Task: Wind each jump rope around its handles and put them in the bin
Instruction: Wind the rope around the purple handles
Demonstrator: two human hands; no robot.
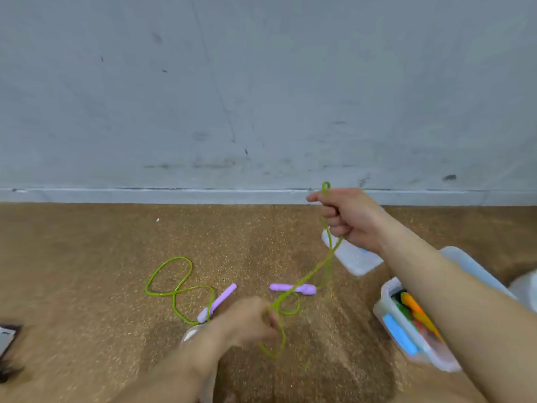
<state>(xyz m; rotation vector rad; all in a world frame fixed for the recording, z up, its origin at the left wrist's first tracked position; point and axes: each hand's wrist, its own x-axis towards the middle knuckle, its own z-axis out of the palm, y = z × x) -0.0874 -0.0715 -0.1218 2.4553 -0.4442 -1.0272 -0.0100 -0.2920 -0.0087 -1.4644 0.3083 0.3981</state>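
Note:
A jump rope with a thin green cord [177,289] and two purple handles lies on the brown floor. One purple handle [219,301] lies left of centre, the other purple handle [293,288] to its right. My right hand [345,215] is raised and grips a fold of the green cord, a small loop sticking out above the fist. My left hand [250,319], lower down, pinches the same cord, which hangs in a loop below it. A clear plastic bin [386,312] at the right holds coloured items, partly hidden by my right forearm.
A clear lid [354,257] lies on the floor behind my right hand. The grey wall [261,97] and its skirting close the far side. A dark object [7,338] sits at the left edge. A pale round thing shows under my left wrist.

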